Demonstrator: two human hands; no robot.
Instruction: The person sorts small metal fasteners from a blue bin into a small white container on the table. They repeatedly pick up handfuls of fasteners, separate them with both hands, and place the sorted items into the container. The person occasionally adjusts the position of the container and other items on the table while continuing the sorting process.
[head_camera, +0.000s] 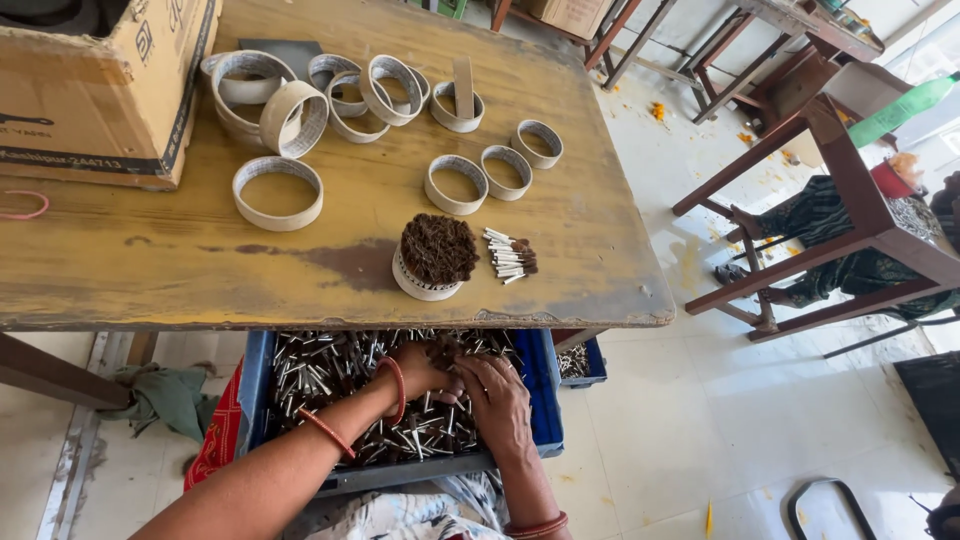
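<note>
The wooden table (200, 255) fills most of my view, its yellow top worn and stained toward the front edge. At its back left corner sits a cardboard box (95, 85). Below the front edge, on my lap, rests the blue crate (545, 385), heaped with small white-wrapped sticks with dark tips (320, 375). Across the back half of the table lie the empty paper rings (278, 192), some stacked near the box, others spread toward the right edge. Near the front edge, about the middle, stands one filled ring (437, 255), packed tight with sticks, dark ends up. Just beside it on the right lies a small loose row of sticks (508, 256).

My left hand (420, 368) is down in the crate, fingers curled around a dark-topped bunch (445, 352) of sticks. My right hand (497, 400) presses against that same bunch from the other side, fingers bent over it, so both hands are closed together on it. Red bangles circle both wrists.
</note>
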